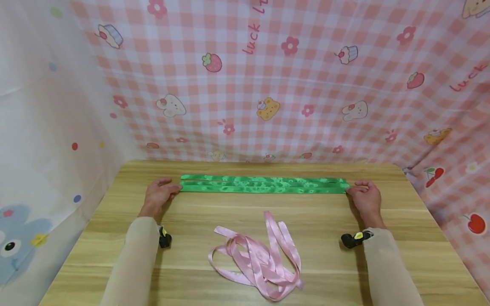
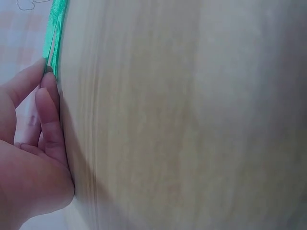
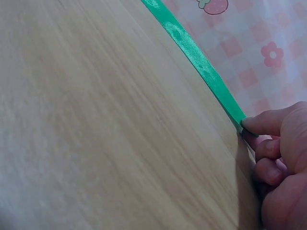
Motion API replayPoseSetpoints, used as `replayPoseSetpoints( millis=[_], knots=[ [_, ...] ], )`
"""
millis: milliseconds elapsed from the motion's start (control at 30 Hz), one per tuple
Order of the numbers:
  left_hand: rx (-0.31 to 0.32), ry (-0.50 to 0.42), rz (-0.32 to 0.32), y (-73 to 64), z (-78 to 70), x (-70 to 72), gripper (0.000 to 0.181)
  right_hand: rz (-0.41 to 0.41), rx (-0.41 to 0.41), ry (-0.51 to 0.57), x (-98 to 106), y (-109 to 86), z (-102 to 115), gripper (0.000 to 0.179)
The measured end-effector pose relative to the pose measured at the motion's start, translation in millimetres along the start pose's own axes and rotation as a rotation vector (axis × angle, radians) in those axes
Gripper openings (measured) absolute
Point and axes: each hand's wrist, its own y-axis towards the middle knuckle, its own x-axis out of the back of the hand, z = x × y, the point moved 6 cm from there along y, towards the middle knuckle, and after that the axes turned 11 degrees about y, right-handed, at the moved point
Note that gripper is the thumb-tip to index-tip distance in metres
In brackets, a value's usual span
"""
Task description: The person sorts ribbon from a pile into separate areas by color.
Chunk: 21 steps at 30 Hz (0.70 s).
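A shiny green ribbon [image 1: 264, 185] with a pale pattern stretches straight across the back of the table, its lengths lying side by side with a thin gap between them. At its left end my left hand [image 1: 158, 195] pinches the ribbon between finger and thumb, seen also in the left wrist view, where the green ribbon [image 2: 55, 38] runs up from the fingertips. My right hand [image 1: 366, 200] pinches the opposite end; in the right wrist view the ribbon [image 3: 201, 64] slants up and away from the thumb and fingers. The other fingers of both hands are partly bent.
A pink satin ribbon [image 1: 264, 263] lies in a loose, looping heap on the wooden table [image 1: 191, 212], nearer to me, between the forearms. A checked pink curtain [image 1: 245, 85] hangs behind the table, and a white patterned one [image 1: 49, 127] hangs at left.
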Motion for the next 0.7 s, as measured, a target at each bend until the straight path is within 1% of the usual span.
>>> replayPoseSetpoints(
  millis=[100,267,467,567,700],
  knots=[
    [-0.004,0.014,0.005,-0.1,0.7,-0.7,0.065,-0.007,-0.004,-0.016,-0.8,0.5,-0.5,0.031],
    [-0.039,0.027,0.002,0.4,-1.0,-1.9,0.063,-0.017,-0.011,-0.024,-0.8,1.2,-1.4,0.030],
    [-0.031,0.044,-0.007,-0.7,-3.0,-2.4,0.064,-0.026,-0.001,-0.027,0.0,-1.1,1.3,0.034],
    [-0.019,0.035,-0.017,-1.6,-2.7,-2.0,0.065,-0.027,0.002,-0.015,0.1,-1.4,2.3,0.035],
    [-0.004,0.007,-0.018,-2.7,-0.8,-1.3,0.067,-0.004,-0.030,0.022,1.0,-1.3,0.5,0.035]
  ],
)
